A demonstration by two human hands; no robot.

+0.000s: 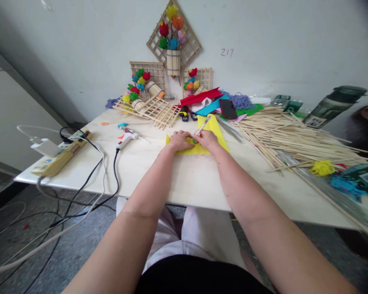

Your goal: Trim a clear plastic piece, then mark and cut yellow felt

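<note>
A yellow sheet (pixel 215 132), felt or crepe paper, lies on the white table in front of me. My left hand (pixel 180 141) rests on its left part with the fingers stretched out over it. In my right hand (pixel 207 140) is a white pen (pixel 203 125), tilted, its upper end rising above the fingers. A small green piece (pixel 194 141) shows between both hands on the sheet; its shape is mostly covered. The pen's tip is hidden by my fingers. Just beyond the sheet lie dark scissors (pixel 184 116) with some yellow on the handles.
A glue gun (pixel 127 138) and a power strip (pixel 61 154) with trailing cables lie left. Wooden sticks (pixel 294 136) cover the right, near a dark bottle (pixel 334 107). Behind are a phone (pixel 228 109), coloured sheets (pixel 200 97) and stick lattices (pixel 159 110) with paper flowers.
</note>
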